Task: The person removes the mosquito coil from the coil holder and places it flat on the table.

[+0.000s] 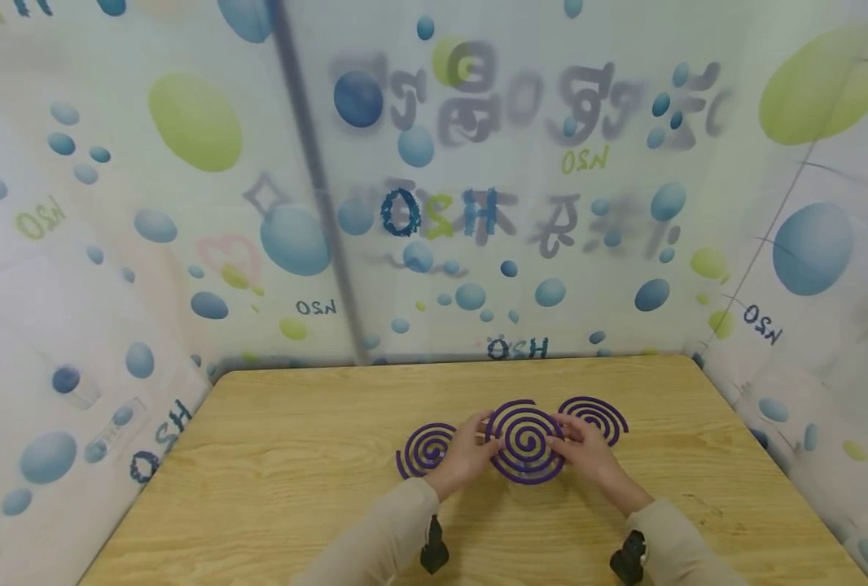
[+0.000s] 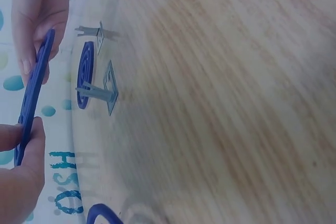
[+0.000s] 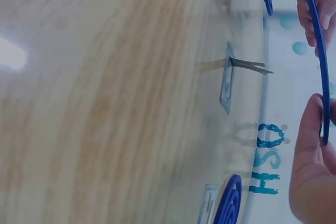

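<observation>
A purple mosquito coil point(image 1: 528, 442) is held up above the table, tilted toward the head camera. My left hand point(image 1: 465, 454) pinches its left edge between thumb and fingers. At its right edge, my right hand point(image 1: 588, 457) pinches it the same way. Both wrist views show the coil edge-on as a thin blue-purple strip. A second coil point(image 1: 423, 448) is beside my left hand, partly covered by it. Beyond my right hand is a third coil point(image 1: 604, 411). Below the held coil, a small metal coil stand point(image 3: 228, 80) has its split prong raised.
A wood-grain table point(image 1: 295, 456) lies under everything. Other metal stands point(image 2: 100, 32) are near the coils. A white sheet point(image 1: 434, 244) with blue and green spots encloses the back and sides. A dark camera mount point(image 1: 434, 549) is on the left wrist.
</observation>
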`<action>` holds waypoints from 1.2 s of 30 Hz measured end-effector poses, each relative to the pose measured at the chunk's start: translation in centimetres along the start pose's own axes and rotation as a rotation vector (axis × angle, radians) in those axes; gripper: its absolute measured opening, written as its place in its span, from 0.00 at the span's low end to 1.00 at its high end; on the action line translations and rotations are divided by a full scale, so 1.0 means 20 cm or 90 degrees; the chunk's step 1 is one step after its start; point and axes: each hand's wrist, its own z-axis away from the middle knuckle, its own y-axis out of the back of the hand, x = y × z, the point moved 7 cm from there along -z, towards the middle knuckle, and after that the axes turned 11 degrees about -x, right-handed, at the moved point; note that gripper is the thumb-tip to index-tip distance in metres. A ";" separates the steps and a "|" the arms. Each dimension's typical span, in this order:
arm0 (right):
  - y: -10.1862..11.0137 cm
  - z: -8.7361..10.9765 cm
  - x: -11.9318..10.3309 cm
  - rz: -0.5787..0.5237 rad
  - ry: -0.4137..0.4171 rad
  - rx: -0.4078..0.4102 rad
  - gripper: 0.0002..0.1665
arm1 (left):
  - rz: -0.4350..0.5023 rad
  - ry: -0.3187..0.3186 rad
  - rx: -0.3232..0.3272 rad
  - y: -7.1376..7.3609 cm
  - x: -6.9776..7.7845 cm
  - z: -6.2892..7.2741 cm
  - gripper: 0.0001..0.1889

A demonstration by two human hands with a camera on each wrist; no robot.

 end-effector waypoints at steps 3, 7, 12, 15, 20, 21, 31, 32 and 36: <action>0.02 0.00 -0.02 0.007 0.012 0.004 0.27 | 0.009 -0.004 0.014 0.01 0.02 -0.02 0.25; 0.04 -0.01 -0.02 0.017 0.016 0.016 0.27 | 0.023 -0.015 0.039 0.02 0.04 -0.05 0.23; 0.07 -0.04 -0.03 0.008 0.008 0.016 0.28 | 0.048 -0.028 0.072 0.04 0.06 -0.08 0.22; 0.07 -0.06 -0.05 -0.013 0.009 0.005 0.28 | 0.073 -0.035 0.097 0.07 0.04 -0.11 0.21; 0.06 -0.11 -0.07 -0.046 0.025 -0.021 0.28 | 0.117 -0.012 0.138 0.11 -0.02 -0.16 0.19; 0.06 -0.12 -0.08 -0.048 0.024 -0.023 0.28 | 0.127 -0.006 0.144 0.12 -0.03 -0.16 0.19; 0.06 -0.21 -0.06 -0.051 -0.014 -0.003 0.26 | 0.150 0.035 0.175 0.17 -0.07 -0.23 0.17; 0.06 -0.22 -0.06 -0.049 -0.016 0.001 0.26 | 0.143 0.036 0.178 0.18 -0.07 -0.23 0.17; 0.06 -0.25 -0.03 -0.070 -0.027 0.019 0.23 | 0.110 0.027 0.186 0.19 -0.08 -0.24 0.16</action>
